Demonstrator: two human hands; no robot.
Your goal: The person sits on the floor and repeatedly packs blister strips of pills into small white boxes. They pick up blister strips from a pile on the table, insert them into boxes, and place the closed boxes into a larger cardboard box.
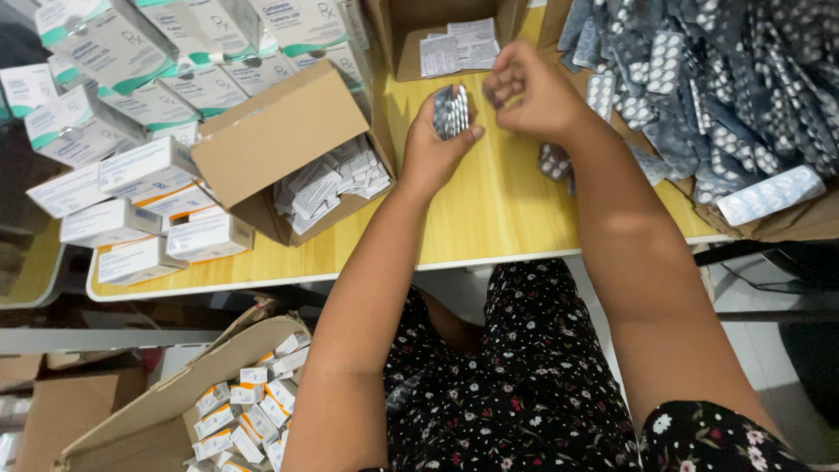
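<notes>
Head view: my left hand (434, 144) grips stack of pill strips (451, 110) upright, edges squared so they stay even. My right hand (533, 92) curled loosely just beside stack, above yellow worktop (489, 218) (can't tell if holding anything). Loose strip pile (734, 87) at right within reach; open leaflet box (297, 166) at left.

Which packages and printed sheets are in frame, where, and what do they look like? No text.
Blister stack: in left hand, silvery strips.
Blister pile: right box, grey-silver strips.
White and green cartons: stacked top left.
White and orange cartons: left table edge.
Cardboard box of folded leaflets: centre-left, brown, flap up.
Box with paper sheets: top centre.
Floor box of small cartons: bottom left.
Right hand: closed, beside the stack.
</notes>
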